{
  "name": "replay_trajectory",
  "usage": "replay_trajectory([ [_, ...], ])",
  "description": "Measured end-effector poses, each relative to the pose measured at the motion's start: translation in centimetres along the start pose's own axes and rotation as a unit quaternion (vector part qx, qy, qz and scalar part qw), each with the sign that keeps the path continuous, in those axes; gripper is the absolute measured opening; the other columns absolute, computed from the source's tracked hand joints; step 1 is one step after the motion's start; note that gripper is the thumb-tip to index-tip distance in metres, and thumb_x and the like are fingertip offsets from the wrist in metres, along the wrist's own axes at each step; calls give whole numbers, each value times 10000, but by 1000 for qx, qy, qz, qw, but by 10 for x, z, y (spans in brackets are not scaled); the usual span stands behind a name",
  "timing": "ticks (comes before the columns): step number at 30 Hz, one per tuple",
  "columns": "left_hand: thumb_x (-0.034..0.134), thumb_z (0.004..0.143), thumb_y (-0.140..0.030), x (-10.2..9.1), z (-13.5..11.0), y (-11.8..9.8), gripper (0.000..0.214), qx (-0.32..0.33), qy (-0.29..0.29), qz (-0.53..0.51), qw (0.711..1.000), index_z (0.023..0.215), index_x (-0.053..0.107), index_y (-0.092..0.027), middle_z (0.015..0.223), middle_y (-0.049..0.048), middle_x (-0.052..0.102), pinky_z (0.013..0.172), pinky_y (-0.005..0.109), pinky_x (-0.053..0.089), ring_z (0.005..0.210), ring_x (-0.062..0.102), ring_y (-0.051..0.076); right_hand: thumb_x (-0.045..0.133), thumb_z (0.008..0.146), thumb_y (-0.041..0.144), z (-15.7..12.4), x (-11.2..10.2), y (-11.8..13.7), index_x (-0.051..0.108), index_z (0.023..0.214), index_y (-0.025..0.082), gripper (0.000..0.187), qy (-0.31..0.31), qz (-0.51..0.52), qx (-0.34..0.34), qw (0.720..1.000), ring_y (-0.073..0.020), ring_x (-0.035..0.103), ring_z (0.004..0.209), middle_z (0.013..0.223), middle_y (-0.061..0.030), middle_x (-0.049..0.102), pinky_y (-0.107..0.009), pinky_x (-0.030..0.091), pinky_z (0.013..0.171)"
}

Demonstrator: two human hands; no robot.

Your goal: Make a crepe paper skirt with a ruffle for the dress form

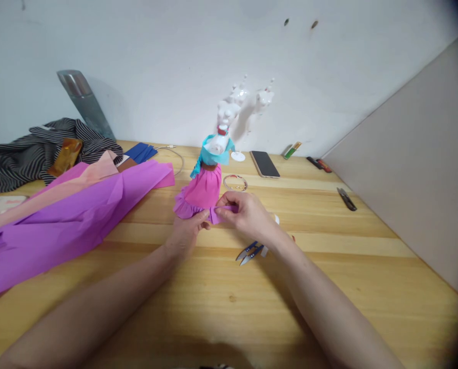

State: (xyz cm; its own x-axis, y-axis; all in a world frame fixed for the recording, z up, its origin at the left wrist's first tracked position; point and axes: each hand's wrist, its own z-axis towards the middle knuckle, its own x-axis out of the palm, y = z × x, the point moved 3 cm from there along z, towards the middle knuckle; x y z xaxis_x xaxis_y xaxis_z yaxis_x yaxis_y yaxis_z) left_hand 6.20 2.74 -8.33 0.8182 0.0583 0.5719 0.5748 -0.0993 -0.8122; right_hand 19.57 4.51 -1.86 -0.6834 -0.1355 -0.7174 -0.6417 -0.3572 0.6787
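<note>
A white figurine (228, 114) stands upright on the table, dressed in a turquoise top (212, 156) and a gathered pink skirt (204, 188). Around the skirt's lower edge runs a purple ruffle (185, 206), which looks like crepe paper. My left hand (183, 233) is closed on the ruffle at the front, thumb on top. From there a purple strip (232, 208) extends to the right, pinched between the thumb and fingers of my right hand (246, 211). Below my right wrist lie blue-handled thread snips (249, 252), partly hidden by the arm.
Purple paper sheets (71, 220) and a striped cloth (14, 154) spread over the left side. A bottle (85, 102) leans at the back wall. Behind my right hand are a wire ring (235, 183) and a phone (265, 164); a cutter (346, 199) lies far right.
</note>
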Motion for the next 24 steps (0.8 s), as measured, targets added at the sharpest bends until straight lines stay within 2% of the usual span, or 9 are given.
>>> replay_trajectory([
  [9, 741, 618, -212, -3, 2, 2, 232, 4, -4, -5, 1000, 816, 620, -206, 794, -27, 609, 532, 232, 437, 675, 539, 111, 562, 727, 147, -2, 1, 4, 581, 640, 160, 90, 13, 4, -38, 999, -86, 405, 514, 559, 34, 493, -212, 286, 516],
  [15, 708, 599, -246, -2, 2, 5, 167, -36, 29, -15, 999, 734, 627, -191, 743, 3, 635, 553, 273, 447, 683, 552, 146, 568, 718, 133, -2, 0, 4, 590, 631, 155, 93, 9, -7, -27, 1000, -80, 399, 501, 544, 38, 488, -211, 283, 514],
  [18, 717, 582, -218, 0, 1, 4, 170, -32, 33, -17, 999, 719, 619, -192, 747, -5, 632, 562, 268, 436, 691, 546, 141, 565, 715, 127, -1, 0, 5, 569, 612, 155, 107, -1, -11, -21, 1000, -79, 392, 497, 531, 41, 471, -212, 277, 513],
  [24, 695, 651, -232, -1, 0, 3, 151, -12, 44, -19, 999, 784, 632, -201, 742, -25, 615, 565, 260, 418, 668, 535, 123, 551, 714, 121, -1, 0, 2, 573, 630, 159, 95, 7, -3, -13, 1000, -85, 410, 504, 541, 35, 498, -212, 284, 513],
])
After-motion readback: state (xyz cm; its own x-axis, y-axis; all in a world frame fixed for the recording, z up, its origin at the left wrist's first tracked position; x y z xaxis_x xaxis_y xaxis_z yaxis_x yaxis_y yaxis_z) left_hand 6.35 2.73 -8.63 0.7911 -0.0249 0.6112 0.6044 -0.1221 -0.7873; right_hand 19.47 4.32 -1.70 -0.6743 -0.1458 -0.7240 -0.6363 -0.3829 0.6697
